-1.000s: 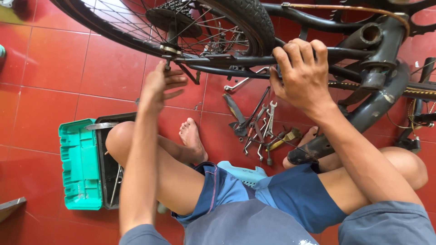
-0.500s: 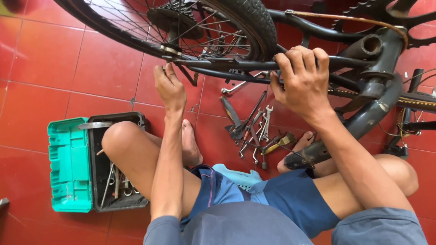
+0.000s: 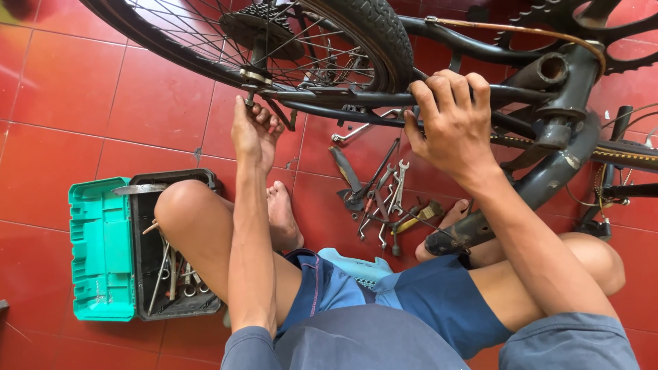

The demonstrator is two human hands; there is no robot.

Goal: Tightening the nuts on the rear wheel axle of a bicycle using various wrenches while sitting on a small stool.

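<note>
An upturned black bicycle lies in front of me, its rear wheel (image 3: 205, 48) at the top. My left hand (image 3: 252, 130) reaches up to the wheel axle nut (image 3: 251, 81), fingers pinched around it. My right hand (image 3: 449, 123) is wrapped around the black frame tube (image 3: 343, 99) beside the tyre (image 3: 373, 31). The bottom bracket shell (image 3: 552, 68) and chain (image 3: 617, 152) sit to the right.
An open green and black toolbox (image 3: 103, 253) with several wrenches lies on the red tile floor at left. Loose wrenches and pliers (image 3: 384, 199) are scattered between my bare feet. The saddle (image 3: 459, 236) rests on the floor near my right foot.
The view has shifted slightly. My left hand has risen and closed in on the axle nut. My right hand keeps its grip on the frame tube.
</note>
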